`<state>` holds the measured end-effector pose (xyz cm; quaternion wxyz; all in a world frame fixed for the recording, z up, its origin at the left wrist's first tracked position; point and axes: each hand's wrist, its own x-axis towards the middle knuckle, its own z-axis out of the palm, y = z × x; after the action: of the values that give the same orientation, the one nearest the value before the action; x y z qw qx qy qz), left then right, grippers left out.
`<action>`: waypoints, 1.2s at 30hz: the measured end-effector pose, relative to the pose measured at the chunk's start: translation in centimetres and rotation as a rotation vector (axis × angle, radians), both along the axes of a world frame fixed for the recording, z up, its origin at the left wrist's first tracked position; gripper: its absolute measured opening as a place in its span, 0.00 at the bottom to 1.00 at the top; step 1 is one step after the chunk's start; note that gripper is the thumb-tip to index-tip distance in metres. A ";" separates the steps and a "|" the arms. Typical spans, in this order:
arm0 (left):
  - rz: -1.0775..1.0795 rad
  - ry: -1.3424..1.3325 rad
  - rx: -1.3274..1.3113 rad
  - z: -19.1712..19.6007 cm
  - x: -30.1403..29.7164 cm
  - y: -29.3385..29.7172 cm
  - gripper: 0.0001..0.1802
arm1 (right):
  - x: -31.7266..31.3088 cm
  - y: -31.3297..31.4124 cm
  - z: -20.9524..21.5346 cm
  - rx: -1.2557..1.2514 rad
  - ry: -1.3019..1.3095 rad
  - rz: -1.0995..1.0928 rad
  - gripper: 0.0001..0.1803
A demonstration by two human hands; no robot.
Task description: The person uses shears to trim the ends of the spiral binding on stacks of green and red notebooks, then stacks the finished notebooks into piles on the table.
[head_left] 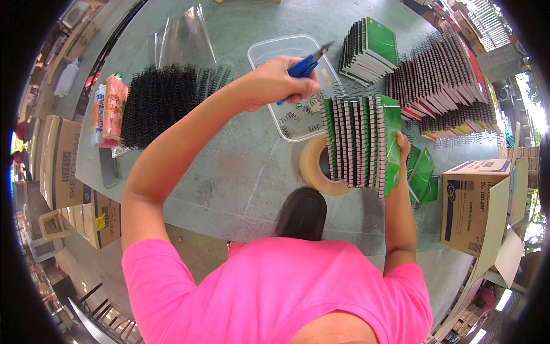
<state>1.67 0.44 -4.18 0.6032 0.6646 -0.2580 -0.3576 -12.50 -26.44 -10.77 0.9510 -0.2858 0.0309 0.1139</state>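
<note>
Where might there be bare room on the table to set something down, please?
A broad bare patch of table lies between the left forearm and the tape roll; another lies between the clear plastic sheet and the clear tub. The right is crowded with the held green notebooks and the other notebook stacks, the far left with black coils.

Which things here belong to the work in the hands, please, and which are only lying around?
Probably part of the work:
blue-handled pliers, in the left hand
stack of green spiral notebooks, in the right hand
clear tub with coil pieces

Apparently just lying about:
tape roll
pink-orange packet
clear plastic sheet
open carton
</note>
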 end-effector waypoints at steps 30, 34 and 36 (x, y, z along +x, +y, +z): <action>0.066 -0.388 0.065 0.2 -1.1 -1.0 0.09 | 0.0 0.6 0.7 -0.033 -0.003 -0.052 0.30; 0.046 0.451 -0.137 -0.2 -0.8 -1.0 0.11 | -0.1 0.5 0.6 -0.054 0.000 -0.037 0.30; 0.001 0.598 -0.253 -0.4 -0.5 -0.4 0.13 | -0.2 1.1 1.1 -0.019 -0.001 -0.033 0.30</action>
<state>1.20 0.02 -4.59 0.7302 0.4502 -0.1113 -0.5018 -12.74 -25.32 -9.66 0.9500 -0.2942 0.0361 0.0978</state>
